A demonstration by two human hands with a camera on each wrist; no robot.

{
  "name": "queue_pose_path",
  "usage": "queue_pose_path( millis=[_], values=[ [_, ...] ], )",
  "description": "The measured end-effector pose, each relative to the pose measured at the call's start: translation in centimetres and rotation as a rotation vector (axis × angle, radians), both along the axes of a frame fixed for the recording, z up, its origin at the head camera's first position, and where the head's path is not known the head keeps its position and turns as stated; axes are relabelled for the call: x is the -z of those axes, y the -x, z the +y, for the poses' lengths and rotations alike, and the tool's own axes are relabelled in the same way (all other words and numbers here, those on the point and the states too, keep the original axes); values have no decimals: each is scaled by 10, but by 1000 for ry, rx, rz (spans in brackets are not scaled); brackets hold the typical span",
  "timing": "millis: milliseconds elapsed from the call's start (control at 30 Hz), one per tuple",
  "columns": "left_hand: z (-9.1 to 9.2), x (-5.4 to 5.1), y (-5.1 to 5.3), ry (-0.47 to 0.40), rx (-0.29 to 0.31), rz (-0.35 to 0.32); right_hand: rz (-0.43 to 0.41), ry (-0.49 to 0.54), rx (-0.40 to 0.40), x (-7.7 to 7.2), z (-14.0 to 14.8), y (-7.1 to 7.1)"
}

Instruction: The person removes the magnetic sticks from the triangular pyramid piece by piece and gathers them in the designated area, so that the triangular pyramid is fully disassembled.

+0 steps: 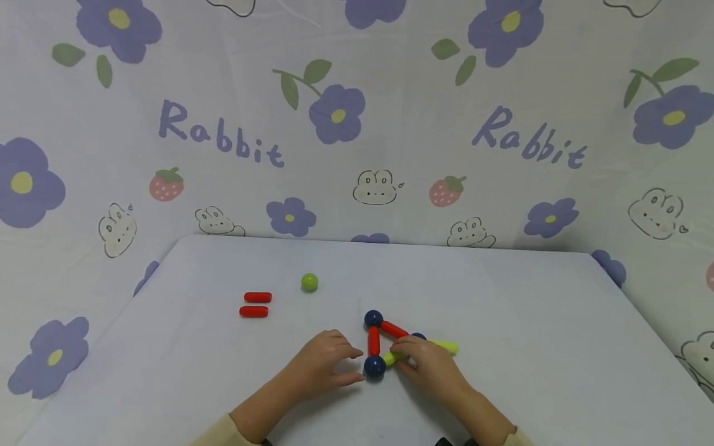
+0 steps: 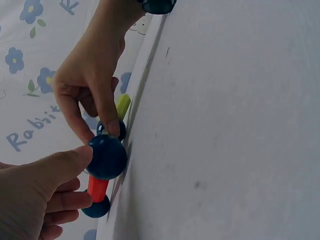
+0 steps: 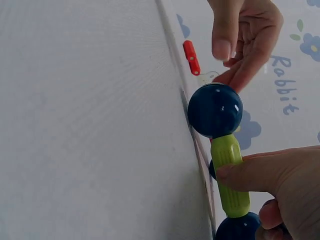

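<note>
Reads "Rabbit" [image 1: 224, 137] in purple letters on the left part of the white patterned cloth [image 1: 401, 68] behind the bench [image 1: 167, 371], and "Rabbit" again on the right part, both times slanting down rightward. Legible on the same cloth in the wrist views too: tilted upward in the left one, with a cut-off "R" [image 2: 69, 6] at the top edge, and running downward in the right one.

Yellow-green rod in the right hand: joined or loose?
Apparently joined: the rod meets a blue ball at each end in the right wrist view.
</note>
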State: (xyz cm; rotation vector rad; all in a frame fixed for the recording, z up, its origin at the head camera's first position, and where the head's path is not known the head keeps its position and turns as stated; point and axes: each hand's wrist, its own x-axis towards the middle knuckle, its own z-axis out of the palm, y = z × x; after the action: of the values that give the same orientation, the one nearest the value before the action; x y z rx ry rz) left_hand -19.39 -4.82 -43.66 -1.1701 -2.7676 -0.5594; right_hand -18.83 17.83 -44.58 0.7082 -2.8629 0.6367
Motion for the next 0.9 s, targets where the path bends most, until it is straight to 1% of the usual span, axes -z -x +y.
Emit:
queue_pose_path(
  millis=[133,200,333,400,467,600,667,733,800,900],
  values=[
    [10,6,-4,-4,-42,39,1,7,5,0,-1,-1],
    [14,8,-6,-12,-73,56,12,3,6,0,-2,-1],
    [20,14,-11,-77,-126,119,40,-2,0,0,-4,-4],
    [23,17,-13,-93,-147,159,46,-14,-4,0,-5,-5],
    [26,19,-14,-86,-170,184,47,-29,-9,-1,-6,-6],
    [31,21,-15,-45,-217,187,61,-64,-48,-2,-8,-8],
    [33,22,-16,-39,-227,193,71,-76,-83,-2,-9,-9],
    [34,22,-16,-32,-227,215,78,-78,-110,-2,-9,-9],
    [35,23,-17,-26,-223,240,82,-77,-124,-1,-9,-9],
    [35,24,-17,-27,-217,274,82,-71,-119,-1,-9,-9]
  ],
)
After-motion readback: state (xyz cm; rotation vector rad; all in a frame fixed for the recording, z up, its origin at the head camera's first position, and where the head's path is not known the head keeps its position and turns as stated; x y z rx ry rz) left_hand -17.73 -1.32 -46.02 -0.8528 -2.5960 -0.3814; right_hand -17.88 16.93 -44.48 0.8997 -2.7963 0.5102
